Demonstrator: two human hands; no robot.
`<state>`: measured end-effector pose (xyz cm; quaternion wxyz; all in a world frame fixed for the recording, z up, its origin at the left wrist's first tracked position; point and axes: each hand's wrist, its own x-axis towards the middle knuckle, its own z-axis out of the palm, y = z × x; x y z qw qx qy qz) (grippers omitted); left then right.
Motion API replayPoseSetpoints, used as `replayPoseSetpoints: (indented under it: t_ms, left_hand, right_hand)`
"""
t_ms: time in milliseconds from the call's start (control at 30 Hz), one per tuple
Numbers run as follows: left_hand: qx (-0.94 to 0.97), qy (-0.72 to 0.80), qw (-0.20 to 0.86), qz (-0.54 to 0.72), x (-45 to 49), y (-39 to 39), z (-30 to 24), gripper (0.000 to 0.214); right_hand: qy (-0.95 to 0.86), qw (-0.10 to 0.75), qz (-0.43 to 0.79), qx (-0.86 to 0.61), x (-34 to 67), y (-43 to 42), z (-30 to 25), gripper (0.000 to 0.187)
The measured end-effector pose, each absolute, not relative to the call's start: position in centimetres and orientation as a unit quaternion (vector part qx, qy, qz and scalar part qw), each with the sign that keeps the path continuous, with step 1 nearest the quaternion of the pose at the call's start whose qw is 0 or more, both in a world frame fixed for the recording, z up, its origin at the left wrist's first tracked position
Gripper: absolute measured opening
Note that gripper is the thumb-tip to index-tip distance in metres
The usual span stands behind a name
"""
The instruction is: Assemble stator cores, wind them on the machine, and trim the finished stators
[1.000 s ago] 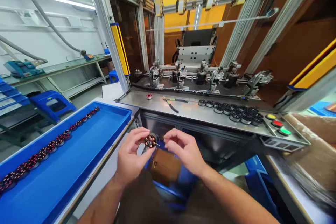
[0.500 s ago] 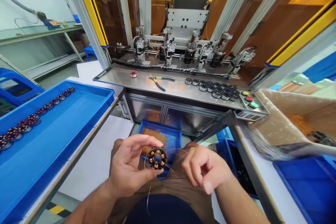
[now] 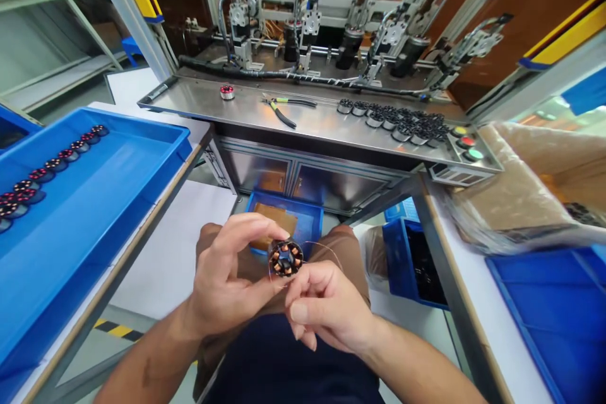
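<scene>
My left hand [image 3: 227, 281] is closed on a small round wound stator [image 3: 286, 258] with copper coils, held over my lap between thumb and fingers. A thin copper wire [image 3: 326, 247] loops out from the stator to the right. My right hand [image 3: 326, 309] sits just below and right of the stator, its fingers pinched at the stator's lower edge where the wire ends lie.
A blue tray [image 3: 118, 189] on the left holds a row of wound stators [image 3: 42, 173]. The steel machine shelf [image 3: 246, 113] carries one stator [image 3: 227, 92], pliers [image 3: 284, 108], several dark stators [image 3: 402, 123] and coloured buttons [image 3: 466, 142]. Blue bins [image 3: 411, 259] stand below; a bagged box [image 3: 530, 189] is right.
The view has tilted down. My right hand moved left to the stator and pinched at its edge; the left hand kept hold of it.
</scene>
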<state>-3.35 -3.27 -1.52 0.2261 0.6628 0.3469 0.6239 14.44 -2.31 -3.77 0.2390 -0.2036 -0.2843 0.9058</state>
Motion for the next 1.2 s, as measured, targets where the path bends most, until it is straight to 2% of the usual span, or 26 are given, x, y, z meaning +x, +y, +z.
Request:
replayPoseSetpoints:
  t_ms: [167,333,467,633,833,933,1100,1200]
  left_hand:
    - [0.580,0.375,0.361,0.626,-3.1,-3.5,-2.1,0.081]
    - [0.585,0.351,0.444,0.580,-2.9,-4.0,-1.9,0.073]
    - [0.588,0.346,0.476,0.555,-2.4,-4.2,-1.9,0.067]
    - [0.542,0.333,0.475,0.608,-1.4,-4.0,-2.6,0.075]
    - [0.498,0.301,0.536,0.611,-1.7,-3.6,-2.1,0.070]
    - [0.517,0.304,0.522,0.607,-2.1,-3.6,-2.0,0.070]
    - [0.580,0.336,0.451,0.590,-2.1,-3.9,-2.2,0.069]
    - [0.604,0.323,0.446,0.577,-1.9,-4.2,-2.2,0.068]
  right_hand:
    - [-0.372,0.193,0.885,-0.202,16.3,-0.8,-3.9,0.026]
    - [-0.425,0.312,0.820,-0.222,17.5,1.7,-2.2,0.037]
    - [-0.447,0.292,0.808,-0.248,17.2,1.7,-1.2,0.034]
    - [-0.455,0.300,0.802,-0.244,16.7,0.7,-1.8,0.034]
    - [-0.554,0.274,0.754,-0.223,17.9,0.5,-2.7,0.036]
    - [-0.615,0.258,0.711,-0.225,18.9,1.1,-2.5,0.031]
    - [-0.637,0.352,0.631,-0.269,19.0,2.0,-0.4,0.034]
    - [-0.637,0.363,0.625,-0.266,18.0,1.8,0.4,0.029]
